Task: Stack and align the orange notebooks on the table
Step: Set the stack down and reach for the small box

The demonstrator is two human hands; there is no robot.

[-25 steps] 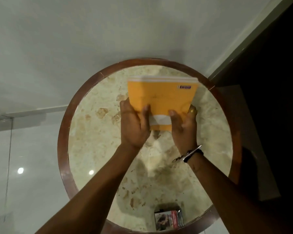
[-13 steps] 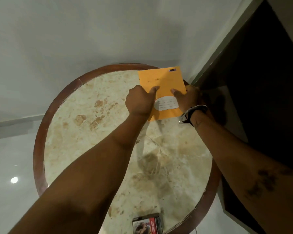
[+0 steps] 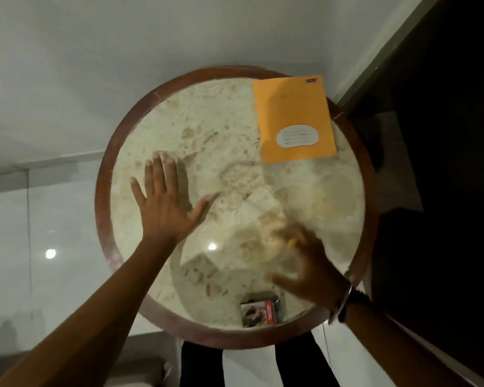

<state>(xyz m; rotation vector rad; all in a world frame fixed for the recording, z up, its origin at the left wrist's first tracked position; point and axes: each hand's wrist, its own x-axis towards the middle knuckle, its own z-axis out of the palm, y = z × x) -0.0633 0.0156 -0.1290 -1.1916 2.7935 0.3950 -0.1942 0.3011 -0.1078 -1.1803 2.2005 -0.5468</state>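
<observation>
Right hand (image 3: 308,263) is motion-blurred; notebook (image 3: 294,118) cover print too small to read.

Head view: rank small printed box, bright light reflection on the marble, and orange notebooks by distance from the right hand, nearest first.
From the right hand, blurred, over the table's near right:
1. Small printed box, near table edge, just below-left of the hand.
2. Bright light reflection, left of the hand.
3. Orange notebooks, far right rim.

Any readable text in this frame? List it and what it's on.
None is legible.
Notebook: small dark brand tag at its far corner, too small to read.
Notebook's white label: ruled lines only, any writing too blurred to tell.
Small box at the table's near edge: red strip with print, too blurred.
</observation>
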